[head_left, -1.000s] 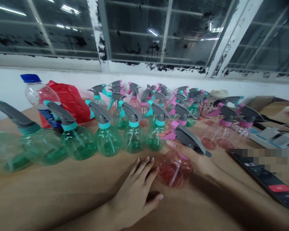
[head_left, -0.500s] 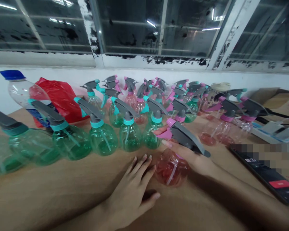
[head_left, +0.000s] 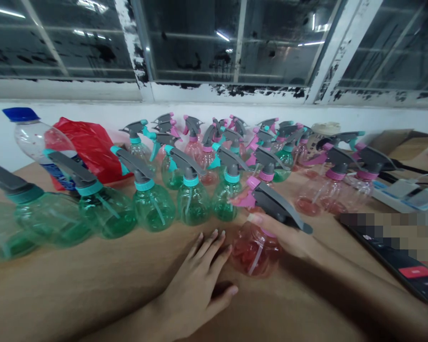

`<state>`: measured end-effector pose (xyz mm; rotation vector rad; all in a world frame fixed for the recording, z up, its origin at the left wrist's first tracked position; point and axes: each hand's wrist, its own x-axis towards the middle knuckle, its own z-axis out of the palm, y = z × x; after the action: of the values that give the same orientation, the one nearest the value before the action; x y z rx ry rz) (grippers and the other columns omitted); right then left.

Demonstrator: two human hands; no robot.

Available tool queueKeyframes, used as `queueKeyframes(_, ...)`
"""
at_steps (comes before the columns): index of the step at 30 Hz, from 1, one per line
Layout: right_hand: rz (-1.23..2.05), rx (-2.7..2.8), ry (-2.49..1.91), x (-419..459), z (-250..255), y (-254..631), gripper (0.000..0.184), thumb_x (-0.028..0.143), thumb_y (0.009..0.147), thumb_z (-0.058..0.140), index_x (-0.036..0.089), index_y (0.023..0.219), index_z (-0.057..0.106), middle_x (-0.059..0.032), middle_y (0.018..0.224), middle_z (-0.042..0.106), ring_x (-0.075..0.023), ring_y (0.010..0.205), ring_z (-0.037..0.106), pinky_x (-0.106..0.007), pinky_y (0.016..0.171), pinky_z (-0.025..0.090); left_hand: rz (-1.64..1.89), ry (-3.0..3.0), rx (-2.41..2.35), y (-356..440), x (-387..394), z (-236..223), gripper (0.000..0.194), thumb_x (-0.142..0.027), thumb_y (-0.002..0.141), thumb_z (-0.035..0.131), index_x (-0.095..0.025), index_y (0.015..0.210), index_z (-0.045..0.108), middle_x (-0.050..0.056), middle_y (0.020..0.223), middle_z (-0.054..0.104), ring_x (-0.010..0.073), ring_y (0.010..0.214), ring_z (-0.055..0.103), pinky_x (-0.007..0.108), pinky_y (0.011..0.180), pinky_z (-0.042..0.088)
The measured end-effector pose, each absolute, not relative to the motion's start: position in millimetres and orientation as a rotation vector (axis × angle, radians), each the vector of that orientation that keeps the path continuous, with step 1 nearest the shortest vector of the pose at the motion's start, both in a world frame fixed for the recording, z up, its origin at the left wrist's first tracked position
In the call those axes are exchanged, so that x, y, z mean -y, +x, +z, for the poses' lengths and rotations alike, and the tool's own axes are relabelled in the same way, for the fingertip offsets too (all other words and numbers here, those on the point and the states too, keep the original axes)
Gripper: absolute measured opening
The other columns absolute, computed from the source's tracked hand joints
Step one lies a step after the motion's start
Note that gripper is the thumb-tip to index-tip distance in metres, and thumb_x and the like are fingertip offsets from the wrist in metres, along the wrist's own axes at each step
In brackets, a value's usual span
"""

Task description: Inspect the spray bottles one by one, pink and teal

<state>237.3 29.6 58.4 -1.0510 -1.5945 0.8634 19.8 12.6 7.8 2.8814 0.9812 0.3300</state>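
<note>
My right hand [head_left: 285, 232] is wrapped round the neck of a pink spray bottle [head_left: 251, 251], its thumb in front and the other fingers mostly hidden behind. The bottle has a grey head with a pink nozzle and trigger, pointing left, and a straw in reddish liquid; it stands upright on the wooden table [head_left: 110, 285]. Just left of it, my left hand [head_left: 196, 275] lies flat on the table with fingers spread, holding nothing. Beyond that hand stands a row of green spray bottles [head_left: 153, 209] with turquoise collars and grey heads.
More green and pink spray bottles [head_left: 335, 192] crowd toward the wall. A blue-capped plastic bottle [head_left: 30, 137] and a red plastic bag [head_left: 89, 147] are at left. On the right lie a phone [head_left: 395, 261] and a white power strip [head_left: 403, 194] with cables; a cardboard box [head_left: 392, 142] sits behind.
My right thumb has shifted slightly on the neck of the pink spray bottle, and its fingers show less near the trigger. My left hand stays in place.
</note>
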Motion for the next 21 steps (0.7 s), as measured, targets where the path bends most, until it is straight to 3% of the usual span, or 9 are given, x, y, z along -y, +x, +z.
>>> queueKeyframes(4, 0.747, 1.642, -1.113, -25.1, 68.9, 235.1, 0.024, 0.043, 0.085, 0.058, 0.023, 0.075, 0.065, -0.0001, 0.068, 0.064, -0.0179, 0.068, 0.063, -0.031, 0.066, 0.052, 0.340, 2.907, -0.966, 19.2, -12.6, 6.6, 0.059, -0.048, 0.092, 0.051, -0.012, 0.138, 0.041, 0.015, 0.149, 0.030, 0.0313, 0.136, 0.027, 0.052, 0.107, 0.028)
queueKeyframes(6, 0.759, 1.693, -1.058, -23.4, 73.6, 233.0, 0.024, 0.045, 0.084, 0.059, 0.023, 0.077, 0.064, 0.0003, 0.066, 0.063, -0.0179, 0.064, 0.062, -0.032, 0.065, 0.051, 0.355, 2.929, -0.966, 18.8, -12.6, 5.5, 0.058, -0.048, 0.092, 0.051, -0.012, 0.137, 0.041, 0.015, 0.148, 0.031, 0.0307, 0.136, 0.027, 0.051, 0.108, 0.028)
queueKeyframes(11, 0.869, 1.692, -0.975, -25.4, 72.5, 229.8, 0.022, 0.042, 0.086, 0.057, 0.026, 0.099, 0.066, -0.0006, 0.079, 0.069, -0.0196, 0.075, 0.065, -0.035, 0.074, 0.051, 0.383, 2.958, -0.964, 18.6, -13.1, 3.9, 0.055, -0.050, 0.092, 0.050, -0.012, 0.133, 0.046, 0.015, 0.147, 0.033, 0.0307, 0.135, 0.028, 0.051, 0.108, 0.029)
queueKeyframes(16, 0.847, 1.695, -0.900, -26.6, 72.6, 228.8, 0.022, 0.037, 0.087, 0.058, 0.029, 0.106, 0.065, -0.0009, 0.101, 0.070, -0.0196, 0.095, 0.064, -0.036, 0.090, 0.046, 0.337, 2.989, -0.970, 18.4, -12.9, 3.4, 0.057, -0.051, 0.094, 0.046, -0.011, 0.134, 0.044, 0.016, 0.147, 0.033, 0.0308, 0.136, 0.028, 0.052, 0.106, 0.031)
queueKeyframes(18, 0.843, 1.704, -0.897, -26.1, 73.9, 229.0, 0.022, 0.037, 0.088, 0.057, 0.028, 0.106, 0.065, -0.0012, 0.098, 0.070, -0.0195, 0.092, 0.065, -0.036, 0.087, 0.048, 0.337, 2.989, -0.973, 18.5, -12.6, 3.2, 0.057, -0.052, 0.094, 0.045, -0.012, 0.135, 0.044, 0.015, 0.147, 0.033, 0.0303, 0.136, 0.028, 0.051, 0.106, 0.031)
queueKeyframes(21, 0.846, 1.721, -0.929, -25.8, 74.6, 229.4, 0.023, 0.039, 0.089, 0.054, 0.027, 0.106, 0.066, -0.0005, 0.081, 0.069, -0.0179, 0.072, 0.065, -0.034, 0.072, 0.050, 0.339, 2.989, -0.974, 18.9, -12.5, 3.7, 0.057, -0.051, 0.093, 0.047, -0.011, 0.134, 0.045, 0.015, 0.147, 0.034, 0.0306, 0.136, 0.028, 0.051, 0.106, 0.031)
